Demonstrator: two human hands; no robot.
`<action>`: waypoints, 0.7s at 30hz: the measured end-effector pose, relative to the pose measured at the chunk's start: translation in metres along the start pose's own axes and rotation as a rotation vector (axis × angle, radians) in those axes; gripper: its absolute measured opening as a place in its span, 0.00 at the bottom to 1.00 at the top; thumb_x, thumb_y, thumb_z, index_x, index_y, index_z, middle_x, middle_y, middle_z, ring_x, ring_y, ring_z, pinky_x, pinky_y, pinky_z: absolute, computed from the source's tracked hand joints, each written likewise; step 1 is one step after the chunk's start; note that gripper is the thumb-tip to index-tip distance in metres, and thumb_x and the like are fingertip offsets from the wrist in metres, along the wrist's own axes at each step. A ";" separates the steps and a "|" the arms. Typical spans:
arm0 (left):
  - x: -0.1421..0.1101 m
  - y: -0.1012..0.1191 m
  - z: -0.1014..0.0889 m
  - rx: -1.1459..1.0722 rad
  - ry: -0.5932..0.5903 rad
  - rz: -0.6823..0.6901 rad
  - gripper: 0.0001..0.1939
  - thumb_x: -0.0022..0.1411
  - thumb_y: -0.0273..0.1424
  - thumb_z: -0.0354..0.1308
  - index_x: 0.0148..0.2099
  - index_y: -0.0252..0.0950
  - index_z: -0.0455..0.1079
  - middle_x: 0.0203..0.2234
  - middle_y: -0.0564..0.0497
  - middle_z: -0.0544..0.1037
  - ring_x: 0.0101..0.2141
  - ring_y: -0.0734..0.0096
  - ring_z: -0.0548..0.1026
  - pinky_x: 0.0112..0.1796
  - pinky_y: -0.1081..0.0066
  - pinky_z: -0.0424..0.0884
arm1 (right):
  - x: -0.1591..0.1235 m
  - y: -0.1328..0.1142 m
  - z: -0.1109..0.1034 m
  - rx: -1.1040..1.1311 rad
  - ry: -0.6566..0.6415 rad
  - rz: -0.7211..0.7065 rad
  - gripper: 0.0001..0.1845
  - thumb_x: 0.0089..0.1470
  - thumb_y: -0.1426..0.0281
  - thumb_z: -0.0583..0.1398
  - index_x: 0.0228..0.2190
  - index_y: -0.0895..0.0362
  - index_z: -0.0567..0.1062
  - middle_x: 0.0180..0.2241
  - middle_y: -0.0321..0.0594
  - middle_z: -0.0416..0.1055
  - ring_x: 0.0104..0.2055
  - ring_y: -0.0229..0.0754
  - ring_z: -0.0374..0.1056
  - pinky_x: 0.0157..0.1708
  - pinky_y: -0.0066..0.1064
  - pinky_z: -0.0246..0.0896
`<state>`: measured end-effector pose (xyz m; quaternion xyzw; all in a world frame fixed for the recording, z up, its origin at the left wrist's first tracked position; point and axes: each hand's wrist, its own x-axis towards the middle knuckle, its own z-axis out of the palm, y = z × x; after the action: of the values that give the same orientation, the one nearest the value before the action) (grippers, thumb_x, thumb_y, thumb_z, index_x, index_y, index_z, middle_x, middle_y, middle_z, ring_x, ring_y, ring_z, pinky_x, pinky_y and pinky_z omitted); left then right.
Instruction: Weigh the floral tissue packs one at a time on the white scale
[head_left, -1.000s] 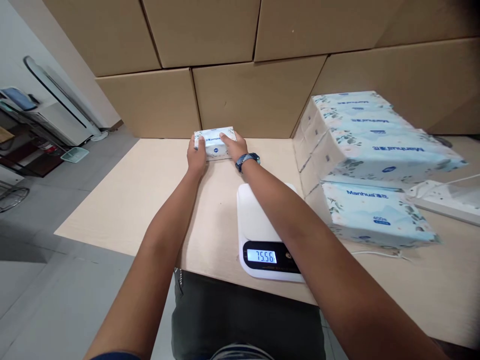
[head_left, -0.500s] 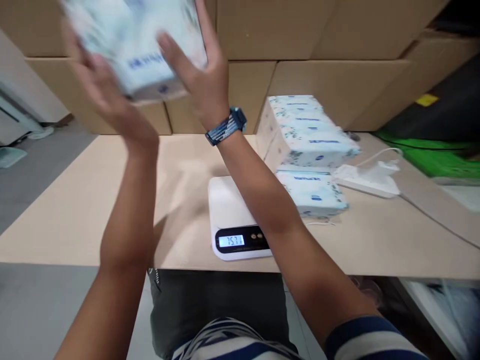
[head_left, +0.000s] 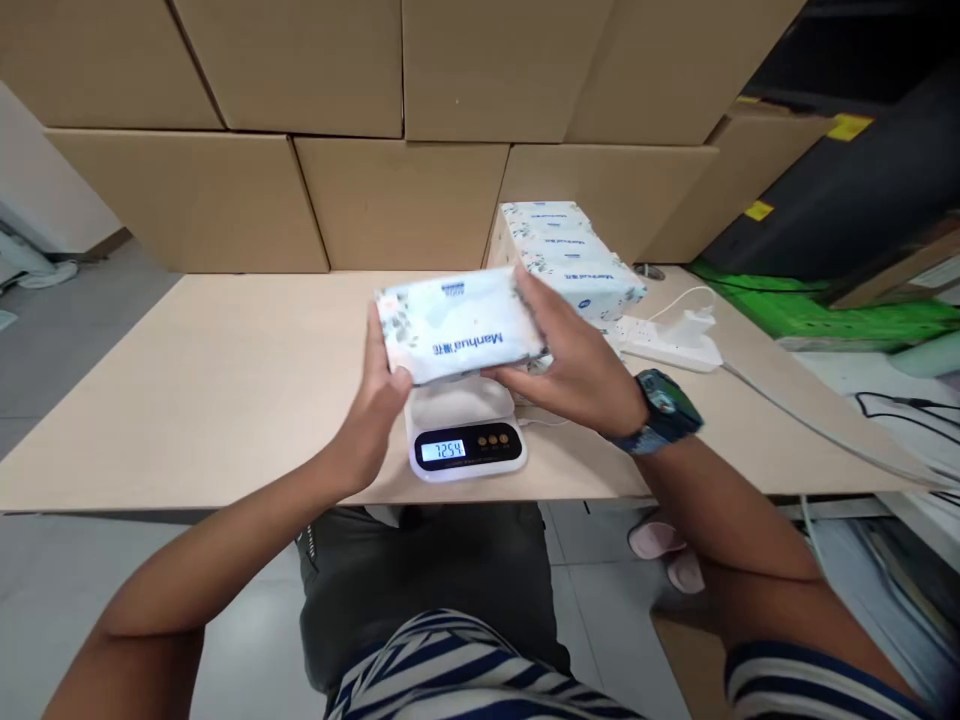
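Between my two hands is a white and pale blue tissue pack [head_left: 461, 325] with a leaf print and the word Manhua upside down on it. My left hand [head_left: 371, 410] grips its left end, thumb at the near corner. My right hand [head_left: 574, 360], below a wrist watch, clasps the right end. The pack is over the back part of a white digital scale [head_left: 465, 405]; whether it touches the plate is hidden. The lit display reads 7254, with any decimal point unclear. Behind my right hand lie stacked tissue packs [head_left: 562, 240] of the same print.
A white power strip [head_left: 671, 345] with a plugged-in charger and cable lies right of the stack on the wooden table [head_left: 247, 390]. Cardboard boxes [head_left: 405, 200] form a wall along the back. Green material [head_left: 825, 310] and dark equipment [head_left: 840, 200] stand at the far right.
Both hands have come down and right from the upper left, bringing a tissue pack over the scale. The display has gone from 7571 to 7254. My view has shifted a little.
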<state>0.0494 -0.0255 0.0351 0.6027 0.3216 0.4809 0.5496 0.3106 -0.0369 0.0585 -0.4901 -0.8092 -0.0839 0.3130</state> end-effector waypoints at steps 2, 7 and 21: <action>-0.003 -0.021 0.001 -0.033 -0.060 -0.129 0.60 0.60 0.71 0.58 0.83 0.60 0.35 0.83 0.60 0.46 0.82 0.48 0.45 0.80 0.50 0.52 | -0.014 0.017 0.022 0.039 -0.089 0.008 0.46 0.67 0.49 0.62 0.77 0.53 0.58 0.77 0.52 0.61 0.78 0.60 0.61 0.72 0.58 0.68; 0.004 -0.031 0.003 -0.135 -0.104 -0.222 0.50 0.61 0.73 0.53 0.78 0.57 0.59 0.82 0.64 0.49 0.83 0.54 0.41 0.80 0.55 0.50 | -0.024 0.029 0.041 -0.052 -0.132 0.048 0.38 0.67 0.51 0.63 0.69 0.57 0.70 0.74 0.55 0.65 0.69 0.63 0.73 0.56 0.55 0.82; 0.079 -0.087 -0.051 0.160 0.176 -0.031 0.42 0.69 0.68 0.49 0.64 0.40 0.75 0.69 0.37 0.76 0.68 0.42 0.75 0.71 0.44 0.67 | -0.036 0.035 0.046 -0.178 -0.026 -0.016 0.38 0.70 0.44 0.55 0.68 0.54 0.71 0.69 0.55 0.73 0.67 0.63 0.74 0.67 0.60 0.69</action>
<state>0.0404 0.0816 -0.0346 0.5949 0.4154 0.4961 0.4769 0.3319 -0.0253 -0.0051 -0.5104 -0.8064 -0.1520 0.2570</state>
